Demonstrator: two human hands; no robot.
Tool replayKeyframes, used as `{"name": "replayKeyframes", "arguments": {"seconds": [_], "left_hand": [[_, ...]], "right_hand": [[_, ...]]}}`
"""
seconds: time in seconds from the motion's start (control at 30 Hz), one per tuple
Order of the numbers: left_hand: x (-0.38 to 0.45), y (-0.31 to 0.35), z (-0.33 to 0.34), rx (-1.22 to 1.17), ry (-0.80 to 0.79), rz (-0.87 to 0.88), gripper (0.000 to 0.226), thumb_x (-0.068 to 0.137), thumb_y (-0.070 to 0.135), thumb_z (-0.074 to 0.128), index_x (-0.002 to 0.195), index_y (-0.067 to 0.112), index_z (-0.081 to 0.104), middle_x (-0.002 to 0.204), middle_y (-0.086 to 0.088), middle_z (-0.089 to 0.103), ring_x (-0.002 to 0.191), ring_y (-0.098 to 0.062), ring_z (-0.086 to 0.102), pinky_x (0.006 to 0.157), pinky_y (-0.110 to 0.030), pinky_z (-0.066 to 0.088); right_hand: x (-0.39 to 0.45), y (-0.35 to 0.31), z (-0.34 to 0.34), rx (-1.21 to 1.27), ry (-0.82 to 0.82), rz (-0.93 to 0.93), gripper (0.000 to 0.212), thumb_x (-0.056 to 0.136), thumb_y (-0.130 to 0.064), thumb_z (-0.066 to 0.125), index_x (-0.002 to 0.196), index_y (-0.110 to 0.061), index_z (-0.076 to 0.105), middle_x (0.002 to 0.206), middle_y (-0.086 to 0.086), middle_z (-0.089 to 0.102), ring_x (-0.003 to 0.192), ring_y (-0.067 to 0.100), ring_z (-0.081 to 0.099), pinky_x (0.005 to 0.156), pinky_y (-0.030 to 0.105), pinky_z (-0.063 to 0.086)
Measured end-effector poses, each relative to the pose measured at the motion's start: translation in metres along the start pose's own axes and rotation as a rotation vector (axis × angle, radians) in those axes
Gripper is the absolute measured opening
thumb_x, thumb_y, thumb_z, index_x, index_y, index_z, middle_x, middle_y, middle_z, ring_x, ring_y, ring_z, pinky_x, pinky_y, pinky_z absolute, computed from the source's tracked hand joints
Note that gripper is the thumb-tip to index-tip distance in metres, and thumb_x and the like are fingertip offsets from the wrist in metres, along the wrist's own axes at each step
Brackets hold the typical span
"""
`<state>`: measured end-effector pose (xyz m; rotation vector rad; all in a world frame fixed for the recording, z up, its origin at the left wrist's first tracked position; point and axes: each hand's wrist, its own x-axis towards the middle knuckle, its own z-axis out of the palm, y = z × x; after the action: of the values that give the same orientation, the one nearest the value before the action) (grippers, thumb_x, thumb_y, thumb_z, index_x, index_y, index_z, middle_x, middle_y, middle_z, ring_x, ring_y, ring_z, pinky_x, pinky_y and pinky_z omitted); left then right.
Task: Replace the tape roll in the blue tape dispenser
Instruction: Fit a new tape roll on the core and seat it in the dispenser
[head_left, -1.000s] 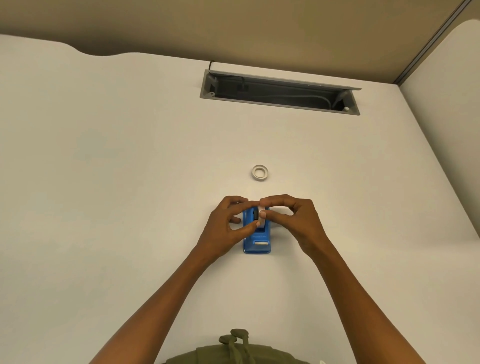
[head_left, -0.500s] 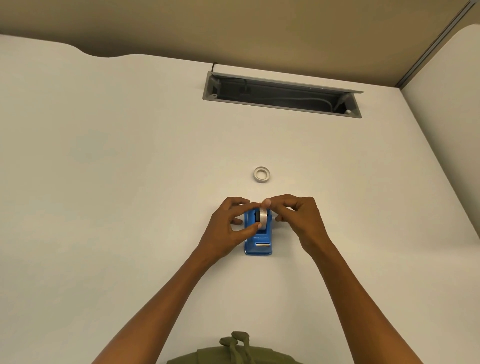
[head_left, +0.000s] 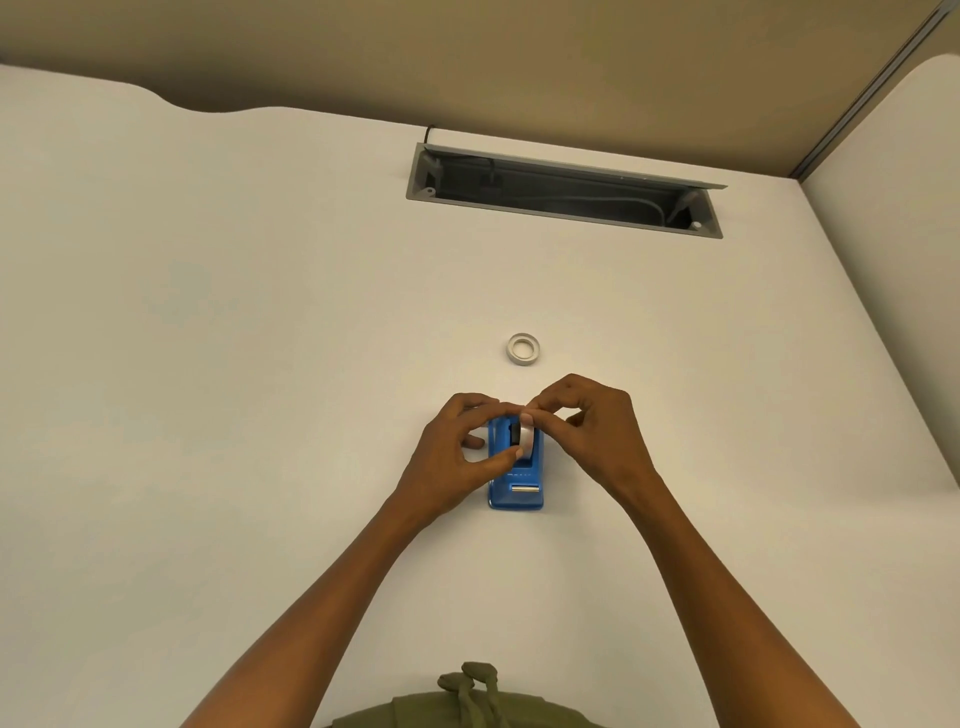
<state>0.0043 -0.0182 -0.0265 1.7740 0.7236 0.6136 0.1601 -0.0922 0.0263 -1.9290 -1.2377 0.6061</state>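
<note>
Head view: left hand (head_left: 452, 457) and right hand (head_left: 592, 431) pinch tape roll (head_left: 525, 435) atop blue dispenser (head_left: 517, 486).

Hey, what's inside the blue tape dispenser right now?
A tape roll stands on edge in the blue tape dispenser, pinched by both hands' fingers. The fingers hide whether it is fully seated.

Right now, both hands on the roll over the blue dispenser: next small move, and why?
Probably press the tape roll straight down until it seats. It stands on edge in the blue tape dispenser, pinched between the left hand and right hand, apparently not fully in. The spare ring lies apart on the desk.
</note>
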Motion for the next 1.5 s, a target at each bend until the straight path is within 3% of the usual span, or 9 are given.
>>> {"name": "replayKeyframes", "arguments": {"seconds": [0.37, 0.57, 0.8, 0.9, 1.0, 1.23, 1.3, 1.4, 1.5], "left_hand": [[0.0, 0.0, 0.0, 0.012, -0.014, 0.014, 0.05, 0.075, 0.024, 0.075, 0.103, 0.055, 0.046, 0.109, 0.02, 0.049, 0.097, 0.0, 0.055, 0.074, -0.004, 0.047], [-0.001, 0.004, -0.001, 0.009, -0.044, -0.015, 0.06, 0.072, 0.044, 0.068, 0.119, 0.06, 0.036, 0.116, 0.024, 0.046, 0.105, 0.008, 0.05, 0.078, -0.004, 0.046], [-0.001, 0.005, 0.002, 0.003, -0.03, -0.013, 0.048, 0.078, 0.038, 0.068, 0.112, 0.058, 0.041, 0.118, 0.006, 0.051, 0.105, -0.008, 0.053, 0.076, -0.014, 0.048], [0.0, 0.004, 0.002, 0.006, -0.039, 0.0, 0.049, 0.077, 0.034, 0.071, 0.106, 0.062, 0.042, 0.114, 0.009, 0.05, 0.103, -0.003, 0.052, 0.074, -0.012, 0.048], [0.0, 0.003, 0.001, 0.023, -0.043, 0.009, 0.05, 0.074, 0.037, 0.07, 0.102, 0.067, 0.042, 0.112, 0.017, 0.049, 0.102, 0.003, 0.052, 0.073, -0.007, 0.047], [0.0, 0.003, 0.002, 0.027, -0.068, -0.018, 0.051, 0.069, 0.043, 0.07, 0.105, 0.065, 0.041, 0.114, 0.022, 0.048, 0.104, 0.004, 0.051, 0.073, -0.009, 0.045], [-0.001, 0.003, -0.001, 0.028, -0.118, -0.049, 0.064, 0.064, 0.051, 0.073, 0.115, 0.065, 0.037, 0.121, 0.024, 0.046, 0.109, 0.006, 0.048, 0.075, -0.006, 0.045], [-0.003, 0.0, -0.006, 0.057, -0.243, -0.067, 0.098, 0.05, 0.059, 0.081, 0.128, 0.063, 0.021, 0.126, 0.046, 0.03, 0.115, 0.022, 0.032, 0.078, 0.004, 0.037], [-0.006, -0.004, -0.006, 0.125, -0.302, -0.048, 0.105, 0.05, 0.053, 0.084, 0.129, 0.062, 0.015, 0.122, 0.058, 0.018, 0.115, 0.026, 0.023, 0.082, 0.008, 0.029]], "right_hand": [[-0.003, -0.002, 0.002, -0.048, -0.037, -0.022, 0.008, 0.086, -0.015, 0.064, 0.087, -0.009, 0.07, 0.09, 0.004, 0.067, 0.079, 0.012, 0.057, 0.062, 0.006, 0.04], [-0.005, -0.003, 0.001, -0.085, -0.045, -0.043, 0.009, 0.089, -0.011, 0.059, 0.084, -0.012, 0.067, 0.089, 0.003, 0.066, 0.075, 0.005, 0.055, 0.064, 0.001, 0.037], [-0.011, -0.004, 0.0, -0.109, -0.056, -0.052, 0.01, 0.091, -0.015, 0.057, 0.087, -0.011, 0.066, 0.09, 0.004, 0.065, 0.078, 0.01, 0.055, 0.065, 0.003, 0.037], [-0.015, -0.004, -0.002, -0.122, -0.073, -0.07, 0.011, 0.092, -0.016, 0.056, 0.086, -0.012, 0.065, 0.089, 0.003, 0.065, 0.08, 0.013, 0.056, 0.067, 0.008, 0.038], [-0.02, -0.004, -0.001, -0.153, -0.078, -0.084, 0.012, 0.093, -0.015, 0.055, 0.087, -0.01, 0.064, 0.091, 0.006, 0.064, 0.086, 0.02, 0.056, 0.074, 0.023, 0.042], [-0.032, -0.005, 0.004, -0.15, 0.061, -0.085, 0.009, 0.091, -0.016, 0.058, 0.09, -0.012, 0.066, 0.096, -0.002, 0.052, 0.093, 0.015, 0.048, 0.072, 0.012, 0.034], [-0.034, -0.005, 0.005, -0.127, 0.101, -0.074, 0.008, 0.089, -0.015, 0.061, 0.09, -0.012, 0.067, 0.097, -0.002, 0.049, 0.095, 0.015, 0.049, 0.073, 0.011, 0.035], [-0.037, -0.005, 0.007, -0.1, 0.164, -0.084, 0.006, 0.086, -0.014, 0.065, 0.089, -0.012, 0.069, 0.098, -0.003, 0.049, 0.096, 0.018, 0.05, 0.076, 0.013, 0.035], [-0.044, -0.003, 0.01, -0.144, 0.191, -0.162, 0.005, 0.084, -0.012, 0.066, 0.088, -0.012, 0.07, 0.105, -0.001, 0.051, 0.101, 0.019, 0.049, 0.087, 0.018, 0.035]]}}
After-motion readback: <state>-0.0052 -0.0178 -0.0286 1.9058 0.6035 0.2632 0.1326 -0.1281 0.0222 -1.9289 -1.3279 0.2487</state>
